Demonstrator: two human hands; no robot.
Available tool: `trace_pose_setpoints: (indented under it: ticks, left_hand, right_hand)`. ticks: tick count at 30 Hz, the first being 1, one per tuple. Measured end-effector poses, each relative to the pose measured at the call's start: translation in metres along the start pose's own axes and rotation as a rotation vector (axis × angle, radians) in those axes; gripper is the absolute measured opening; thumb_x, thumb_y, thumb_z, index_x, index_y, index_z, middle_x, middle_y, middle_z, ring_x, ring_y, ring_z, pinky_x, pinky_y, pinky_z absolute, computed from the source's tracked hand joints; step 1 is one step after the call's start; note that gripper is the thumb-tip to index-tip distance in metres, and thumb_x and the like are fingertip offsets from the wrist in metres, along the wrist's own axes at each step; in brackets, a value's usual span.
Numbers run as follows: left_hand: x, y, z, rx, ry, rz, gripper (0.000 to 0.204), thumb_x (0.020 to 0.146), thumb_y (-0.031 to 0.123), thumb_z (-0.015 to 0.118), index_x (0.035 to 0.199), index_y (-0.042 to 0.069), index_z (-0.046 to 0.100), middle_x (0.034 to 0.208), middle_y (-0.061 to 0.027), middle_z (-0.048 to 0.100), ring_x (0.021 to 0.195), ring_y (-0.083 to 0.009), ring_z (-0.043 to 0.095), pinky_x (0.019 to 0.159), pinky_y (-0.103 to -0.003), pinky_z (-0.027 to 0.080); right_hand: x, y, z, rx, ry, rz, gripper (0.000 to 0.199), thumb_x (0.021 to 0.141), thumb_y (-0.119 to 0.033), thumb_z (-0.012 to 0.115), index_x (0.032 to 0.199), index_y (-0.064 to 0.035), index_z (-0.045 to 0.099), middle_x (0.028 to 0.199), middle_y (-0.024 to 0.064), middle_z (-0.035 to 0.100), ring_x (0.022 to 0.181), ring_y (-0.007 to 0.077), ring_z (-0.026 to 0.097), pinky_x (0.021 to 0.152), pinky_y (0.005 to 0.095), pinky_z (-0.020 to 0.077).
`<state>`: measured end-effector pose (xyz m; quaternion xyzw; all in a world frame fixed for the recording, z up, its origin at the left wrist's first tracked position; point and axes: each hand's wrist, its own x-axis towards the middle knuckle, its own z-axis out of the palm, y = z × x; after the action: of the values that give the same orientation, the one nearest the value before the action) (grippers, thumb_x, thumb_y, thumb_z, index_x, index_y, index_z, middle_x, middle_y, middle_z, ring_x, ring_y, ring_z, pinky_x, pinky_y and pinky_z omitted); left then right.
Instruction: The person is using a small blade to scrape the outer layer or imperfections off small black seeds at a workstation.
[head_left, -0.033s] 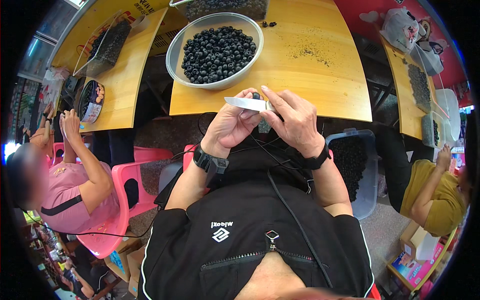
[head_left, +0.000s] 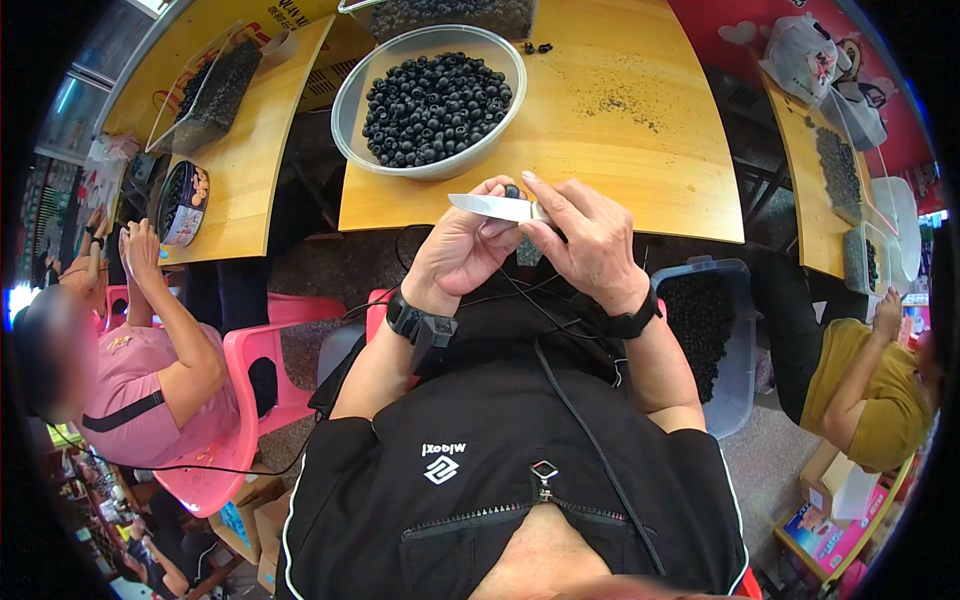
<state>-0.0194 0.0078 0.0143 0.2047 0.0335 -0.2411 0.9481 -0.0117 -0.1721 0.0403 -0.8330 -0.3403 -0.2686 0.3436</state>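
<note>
Just in front of the table's near edge, both hands meet over a small knife. My right hand (head_left: 585, 235) is closed on the knife's short pale handle, and the shiny knife blade (head_left: 488, 206) points left across my left fingers. My left hand (head_left: 460, 245) pinches a small round black ball (head_left: 512, 191) at its fingertips, right behind the blade. Whether the edge touches the ball I cannot tell. Beyond my hands a translucent plastic bowl (head_left: 345, 130) holds many such black balls (head_left: 435, 110), some with a paler ring; their exact kind is unclear.
Dark crumbs (head_left: 625, 108) lie scattered on the wooden table (head_left: 680, 190). At its far edge stands a clear bin (head_left: 450, 15) of black balls. A plastic tub (head_left: 735, 340) with dark pieces sits low at my right. People work at both sides; cables (head_left: 560, 390) hang over my lap.
</note>
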Motion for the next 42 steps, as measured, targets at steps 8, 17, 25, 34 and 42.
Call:
trace_pose_setpoints:
  ticks: [8, 17, 25, 34, 42]
  left_hand:
    - [0.003, 0.001, -0.005, -0.025, -0.049, 0.027, 0.017, 0.097, 0.016, 0.053, 0.106, 0.002, 0.055, 0.081, 0.0025, 0.054, 0.058, -0.0030, 0.038, 0.055, -0.018, 0.033]
    - [0.005, 0.005, -0.014, 0.086, -0.094, 0.119, 0.014, 0.094, 0.011, 0.057, 0.105, 0.002, 0.054, 0.090, -0.0017, 0.055, 0.058, -0.0032, 0.037, 0.056, -0.018, 0.033]
    - [0.000, 0.004, -0.011, 0.012, -0.100, 0.104, 0.010, 0.092, 0.005, 0.058, 0.101, 0.001, 0.061, 0.089, -0.0046, 0.063, 0.058, -0.0041, 0.038, 0.054, -0.019, 0.033]
    - [-0.001, -0.003, 0.001, -0.015, 0.005, -0.005, 0.011, 0.093, 0.010, 0.059, 0.096, 0.000, 0.060, 0.090, -0.0042, 0.063, 0.056, -0.0035, 0.037, 0.053, -0.019, 0.031]
    - [0.005, -0.015, -0.010, -0.086, -0.106, -0.025, 0.011, 0.094, 0.013, 0.057, 0.100, 0.003, 0.057, 0.086, -0.0027, 0.059, 0.065, -0.0073, 0.043, 0.060, -0.021, 0.037]
  right_hand:
    - [-0.003, 0.003, 0.004, -0.029, -0.015, 0.028, 0.041, 0.082, -0.023, 0.069, 0.118, -0.0051, 0.063, 0.078, 0.0083, 0.059, 0.063, 0.0239, 0.058, 0.057, 0.0332, 0.0462]
    - [-0.003, 0.004, 0.006, -0.031, -0.033, 0.083, 0.036, 0.083, -0.023, 0.068, 0.114, -0.0054, 0.065, 0.076, 0.0084, 0.059, 0.063, 0.0244, 0.059, 0.056, 0.0337, 0.0462]
    - [-0.006, 0.021, 0.010, -0.280, 0.027, 0.179, 0.028, 0.086, -0.020, 0.066, 0.111, -0.0064, 0.066, 0.075, 0.0089, 0.060, 0.060, 0.0242, 0.059, 0.054, 0.0330, 0.0459]
    - [0.000, 0.011, -0.005, 0.319, 0.094, 0.336, 0.032, 0.082, -0.007, 0.070, 0.113, -0.0038, 0.066, 0.078, 0.0075, 0.059, 0.067, 0.0120, 0.053, 0.058, 0.0238, 0.0413]
    - [-0.005, 0.008, 0.007, 0.096, 0.141, -0.058, 0.041, 0.062, 0.004, 0.070, 0.101, -0.0066, 0.069, 0.066, 0.0041, 0.056, 0.054, 0.0188, 0.054, 0.048, 0.0291, 0.0422]
